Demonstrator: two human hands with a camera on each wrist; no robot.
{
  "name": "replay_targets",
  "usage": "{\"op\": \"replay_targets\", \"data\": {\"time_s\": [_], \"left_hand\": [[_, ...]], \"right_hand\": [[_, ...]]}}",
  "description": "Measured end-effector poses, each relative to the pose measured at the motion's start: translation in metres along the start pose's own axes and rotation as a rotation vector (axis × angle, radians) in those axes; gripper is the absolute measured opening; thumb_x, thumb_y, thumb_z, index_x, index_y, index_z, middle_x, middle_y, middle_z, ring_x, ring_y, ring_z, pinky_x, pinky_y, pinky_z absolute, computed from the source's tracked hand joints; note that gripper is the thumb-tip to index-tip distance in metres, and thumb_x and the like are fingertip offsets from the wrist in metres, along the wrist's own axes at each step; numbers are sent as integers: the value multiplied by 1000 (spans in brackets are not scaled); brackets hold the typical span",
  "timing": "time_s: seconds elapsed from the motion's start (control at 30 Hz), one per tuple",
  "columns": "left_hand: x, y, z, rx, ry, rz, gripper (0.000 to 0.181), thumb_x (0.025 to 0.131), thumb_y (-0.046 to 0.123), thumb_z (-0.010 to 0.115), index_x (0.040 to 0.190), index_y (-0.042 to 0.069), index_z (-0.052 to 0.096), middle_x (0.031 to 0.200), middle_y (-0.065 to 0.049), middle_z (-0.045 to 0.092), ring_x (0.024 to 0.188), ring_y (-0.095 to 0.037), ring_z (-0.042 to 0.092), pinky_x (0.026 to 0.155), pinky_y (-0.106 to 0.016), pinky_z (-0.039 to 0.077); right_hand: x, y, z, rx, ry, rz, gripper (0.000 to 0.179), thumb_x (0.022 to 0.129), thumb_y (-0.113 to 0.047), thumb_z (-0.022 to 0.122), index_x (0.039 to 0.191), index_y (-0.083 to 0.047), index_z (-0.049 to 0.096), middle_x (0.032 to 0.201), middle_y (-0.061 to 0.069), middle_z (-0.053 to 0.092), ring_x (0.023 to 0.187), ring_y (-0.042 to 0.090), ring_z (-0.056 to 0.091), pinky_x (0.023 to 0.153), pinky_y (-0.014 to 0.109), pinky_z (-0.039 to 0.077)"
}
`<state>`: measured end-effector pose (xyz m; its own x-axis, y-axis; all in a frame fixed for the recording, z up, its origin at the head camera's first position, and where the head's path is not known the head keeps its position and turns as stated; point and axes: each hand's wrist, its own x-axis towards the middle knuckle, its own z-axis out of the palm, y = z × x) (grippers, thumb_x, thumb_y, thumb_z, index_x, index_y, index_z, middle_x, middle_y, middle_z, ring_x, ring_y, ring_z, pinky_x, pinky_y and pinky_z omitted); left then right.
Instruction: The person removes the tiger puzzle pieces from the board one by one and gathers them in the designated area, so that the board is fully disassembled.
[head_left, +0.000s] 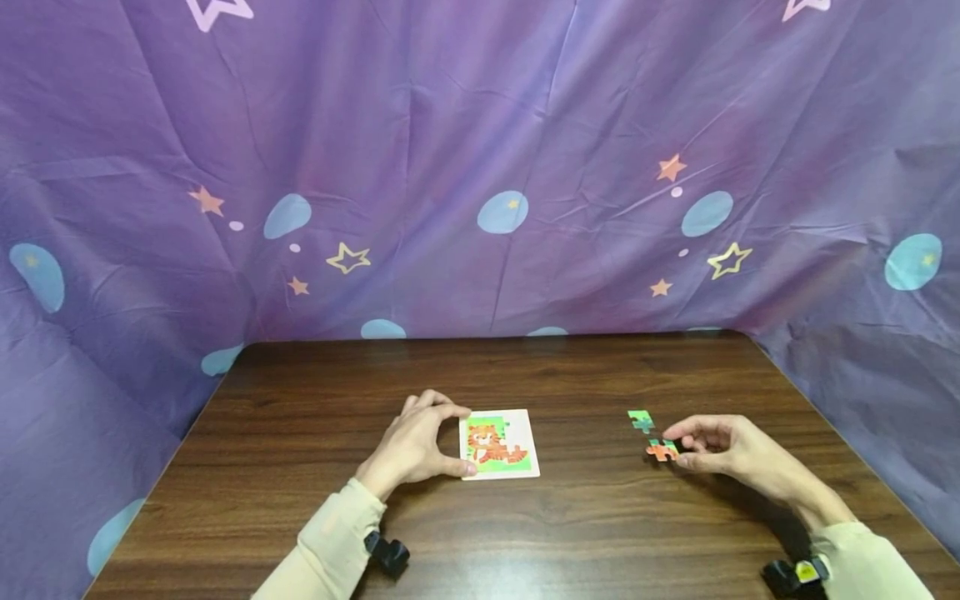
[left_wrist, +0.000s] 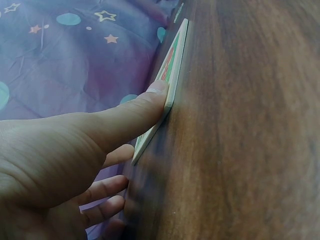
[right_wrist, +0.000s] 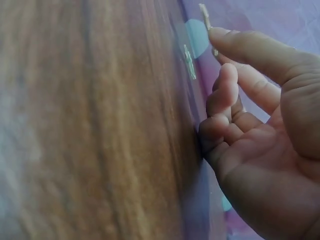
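A square jigsaw puzzle board [head_left: 498,444] with a white border and an orange tiger on green lies on the table. Its upper right part shows bare white. My left hand [head_left: 415,439] holds the board at its left side, thumb [left_wrist: 150,97] on the near corner and index finger at the far corner. Between thumb and index finger, my right hand [head_left: 731,450] pinches an orange and green puzzle piece [head_left: 662,451], which the right wrist view shows edge-on above the tabletop. Just beyond it, a green puzzle piece [head_left: 641,421] lies flat on the wood.
The dark brown wooden table [head_left: 315,375] reaches back to a purple curtain [head_left: 420,167] with stars and blue ovals, which also hangs along both sides. Black wrist cameras are strapped to both sleeves.
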<state>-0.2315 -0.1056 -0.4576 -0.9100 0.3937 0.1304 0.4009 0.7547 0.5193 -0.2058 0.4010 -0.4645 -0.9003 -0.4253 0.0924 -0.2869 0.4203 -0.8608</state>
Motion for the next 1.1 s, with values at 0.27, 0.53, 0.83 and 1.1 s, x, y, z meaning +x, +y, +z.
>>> {"op": "replay_targets", "data": {"time_s": [0.27,0.53,0.83,1.1], "left_hand": [[1,2,-2,2,2,4,87,70,44,107,146,18,73,146,-8,62,128,-31,55,103,-58,56],[0,2,-2,4,-1,4,87,70,44,107,146,18,73,146,-8,62,129,-32,55,105,-59,55],[0,2,-2,5,-1,2,87,70,43,107,146,18,73,146,-8,62,129,-32,55,105,-58,55],[-1,2,-1,7,-3,2,87,70,43,107,146,18,73,145,-8,62,129,-32,55,106,-58,55]], "right_hand": [[4,1,3,-96,4,-54,25,96,-4,85,120,-9,80,89,-9,63,75,-2,58,57,27,51],[5,-2,9,-138,14,-48,26,95,-6,86,121,-7,80,88,-9,63,73,0,58,56,25,50],[8,-2,13,-158,12,-64,26,96,-3,84,121,-5,79,89,-8,63,71,1,57,55,26,49],[7,-3,14,-177,10,-62,27,96,-4,84,123,-6,79,88,-6,63,70,1,57,53,27,48]]}}
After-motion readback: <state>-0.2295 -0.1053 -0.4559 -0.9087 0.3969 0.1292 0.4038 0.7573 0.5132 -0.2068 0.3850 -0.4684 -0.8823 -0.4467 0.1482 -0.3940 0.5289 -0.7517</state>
